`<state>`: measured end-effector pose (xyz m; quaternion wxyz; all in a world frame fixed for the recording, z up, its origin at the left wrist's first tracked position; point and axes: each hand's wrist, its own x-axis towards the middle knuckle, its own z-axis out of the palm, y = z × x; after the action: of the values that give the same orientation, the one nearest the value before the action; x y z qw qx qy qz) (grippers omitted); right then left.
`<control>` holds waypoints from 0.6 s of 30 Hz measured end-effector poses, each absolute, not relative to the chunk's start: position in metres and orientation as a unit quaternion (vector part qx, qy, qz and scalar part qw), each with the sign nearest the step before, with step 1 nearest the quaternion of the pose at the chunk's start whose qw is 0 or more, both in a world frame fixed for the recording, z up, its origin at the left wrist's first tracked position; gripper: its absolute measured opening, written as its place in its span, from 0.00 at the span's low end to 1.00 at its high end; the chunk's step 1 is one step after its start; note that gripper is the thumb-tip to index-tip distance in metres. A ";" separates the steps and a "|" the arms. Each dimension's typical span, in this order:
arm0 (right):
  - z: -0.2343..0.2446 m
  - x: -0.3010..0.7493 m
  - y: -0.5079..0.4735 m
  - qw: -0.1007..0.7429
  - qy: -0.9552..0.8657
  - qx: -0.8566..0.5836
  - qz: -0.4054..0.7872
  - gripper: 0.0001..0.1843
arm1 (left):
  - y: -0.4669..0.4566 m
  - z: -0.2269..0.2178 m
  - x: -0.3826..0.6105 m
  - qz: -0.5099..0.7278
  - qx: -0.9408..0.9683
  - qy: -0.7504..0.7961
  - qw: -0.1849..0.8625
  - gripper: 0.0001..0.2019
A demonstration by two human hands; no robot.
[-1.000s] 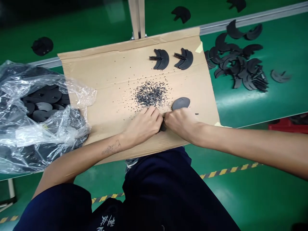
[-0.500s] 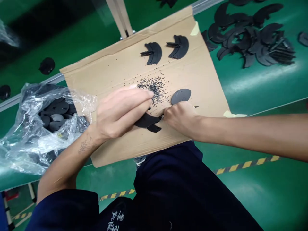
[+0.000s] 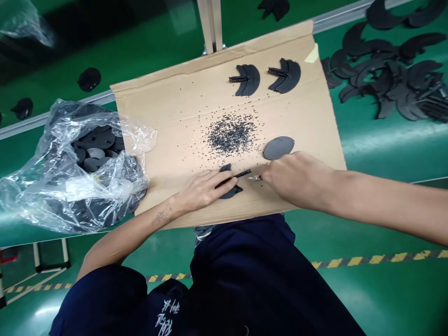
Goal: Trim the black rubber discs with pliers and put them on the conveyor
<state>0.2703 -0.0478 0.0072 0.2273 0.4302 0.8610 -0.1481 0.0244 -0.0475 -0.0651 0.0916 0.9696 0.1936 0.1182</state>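
Observation:
My left hand (image 3: pixel 201 190) lies low over the cardboard with its fingers closed on a curved black plastic part (image 3: pixel 229 192). A thin black stem (image 3: pixel 243 173) sticks out of that part towards the right. My right hand (image 3: pixel 297 179) is curled in a fist around a small metal-tipped tool (image 3: pixel 255 178). Only the silver tip shows; the rest is hidden in the palm. A small gap separates the tip from the stem. Just above the right hand rests a dark grey oval disc (image 3: pixel 279 147).
Tiny black bits (image 3: pixel 233 135) are scattered mid-sheet on the cardboard (image 3: pixel 164 102). Two curved black parts with stems (image 3: pixel 248 80) lie at its far side. Left stands a clear plastic bag (image 3: pixel 101 191) of dark discs; right, a pile of black curved pieces (image 3: pixel 388 70).
My left hand has gone down and towards me with the black part, turning it so its stem shows. My right hand has drawn back right, baring the tool's tip. The whole view has shifted.

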 end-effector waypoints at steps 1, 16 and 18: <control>0.010 0.267 -0.048 0.239 0.862 0.427 -0.133 0.11 | -0.048 -0.067 0.024 0.143 0.967 0.189 0.092 0.17; 0.022 0.227 -0.045 0.354 0.853 0.383 -0.023 0.17 | -0.047 -0.068 0.027 0.130 0.965 0.207 0.098 0.15; 0.023 0.220 -0.045 0.387 0.844 0.371 -0.002 0.17 | -0.046 -0.064 0.031 0.100 0.967 0.208 0.108 0.14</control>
<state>0.2203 -0.0454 0.0232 0.3870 0.3708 0.8443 -0.0015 0.0312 -0.0456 -0.0639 0.1083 0.9671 0.2076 0.0996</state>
